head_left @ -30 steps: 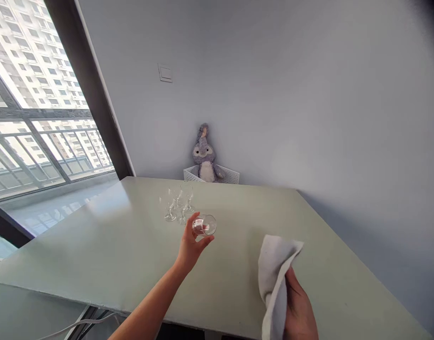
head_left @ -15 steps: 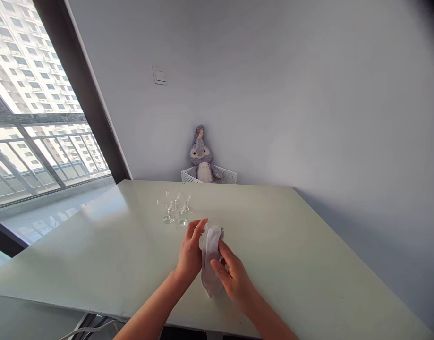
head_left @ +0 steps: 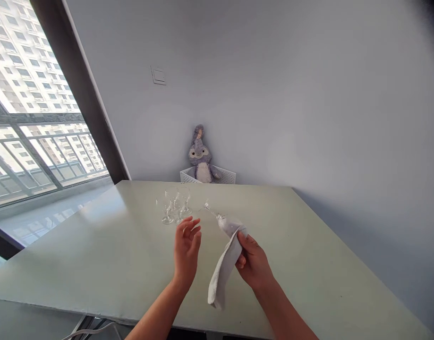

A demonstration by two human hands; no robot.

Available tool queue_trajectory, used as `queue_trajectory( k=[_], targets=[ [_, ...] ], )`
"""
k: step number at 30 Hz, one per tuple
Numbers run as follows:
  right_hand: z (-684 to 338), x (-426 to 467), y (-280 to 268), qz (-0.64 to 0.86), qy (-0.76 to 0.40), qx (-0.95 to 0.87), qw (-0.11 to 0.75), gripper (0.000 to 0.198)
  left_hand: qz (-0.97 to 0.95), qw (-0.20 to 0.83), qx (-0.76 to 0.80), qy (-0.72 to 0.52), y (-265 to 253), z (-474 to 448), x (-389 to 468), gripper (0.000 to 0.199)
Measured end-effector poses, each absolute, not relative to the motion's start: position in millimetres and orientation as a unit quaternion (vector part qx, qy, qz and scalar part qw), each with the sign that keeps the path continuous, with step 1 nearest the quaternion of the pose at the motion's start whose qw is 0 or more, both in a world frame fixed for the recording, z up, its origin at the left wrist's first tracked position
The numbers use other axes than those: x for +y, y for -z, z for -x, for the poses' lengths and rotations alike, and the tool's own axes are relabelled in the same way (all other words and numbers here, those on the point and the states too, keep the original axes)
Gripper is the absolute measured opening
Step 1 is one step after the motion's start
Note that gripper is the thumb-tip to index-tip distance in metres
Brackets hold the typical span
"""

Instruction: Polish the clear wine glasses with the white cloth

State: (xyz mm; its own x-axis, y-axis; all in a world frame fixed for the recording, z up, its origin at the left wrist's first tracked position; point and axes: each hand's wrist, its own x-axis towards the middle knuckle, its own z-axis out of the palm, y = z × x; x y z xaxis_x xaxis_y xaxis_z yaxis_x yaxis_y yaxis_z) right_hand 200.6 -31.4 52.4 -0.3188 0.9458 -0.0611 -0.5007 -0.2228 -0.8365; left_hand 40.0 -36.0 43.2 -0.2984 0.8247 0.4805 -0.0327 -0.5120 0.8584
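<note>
In my right hand (head_left: 256,264) is a stemmed wine glass (head_left: 214,215), tilted with its foot pointing away to the upper left. A white cloth (head_left: 226,271) is gripped at the glass's rim. Part of it seems to be inside the bowl, and the rest hangs down toward the tabletop. My left hand (head_left: 187,250) is raised to the left of the glass, fingers apart and slightly curled, touching nothing. Beyond it, several clear stemmed glasses (head_left: 167,215) stand upright in a cluster; my left fingertips partly cover the nearest one.
The pale green tabletop (head_left: 294,264) reaches back to the wall. Behind its far edge sits a plush toy (head_left: 203,171) in a white perforated basket (head_left: 229,176). A window (head_left: 43,118) is at the left, and a cable (head_left: 92,332) runs below the table's front edge.
My left hand has come off the cloth and glass and moved left. My right hand has tipped the glass over, so its stem shows and the cloth hangs from the rim.
</note>
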Motion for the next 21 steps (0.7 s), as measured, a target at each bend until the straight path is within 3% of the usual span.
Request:
queue_trajectory(
  k=[2,4,8,12,16,19,21],
  targets=[
    [-199,-34,-55,0.298,-0.743,-0.363,0.477,0.041,-0.405,0.493,0.342,-0.69,-47,-44,-35,0.033],
    [-194,-38,-53,0.305,-0.73,-0.415,0.449,0.039,-0.368,0.611,0.274,-0.646,-51,-47,-34,0.032],
    [-186,-43,-38,0.334,-0.526,-0.674,0.398,0.039,-0.264,0.693,0.201,-0.64,-55,-52,-33,0.01],
    [-190,-36,-21,0.317,-0.425,-0.768,0.358,0.02,-0.133,0.754,0.225,-0.603,-53,-52,-34,0.011],
    [-204,-24,-21,0.324,-0.424,-0.772,0.345,0.02,-0.253,0.703,0.322,-0.581,-50,-46,-41,0.017],
    [-217,-17,-32,0.351,-0.482,-0.721,0.352,0.026,-0.497,0.478,0.476,-0.545,-45,-35,-49,0.035],
    [-224,-13,-41,0.357,-0.528,-0.688,0.348,0.028,-0.611,0.287,0.526,-0.517,-42,-26,-49,0.032]
  ],
)
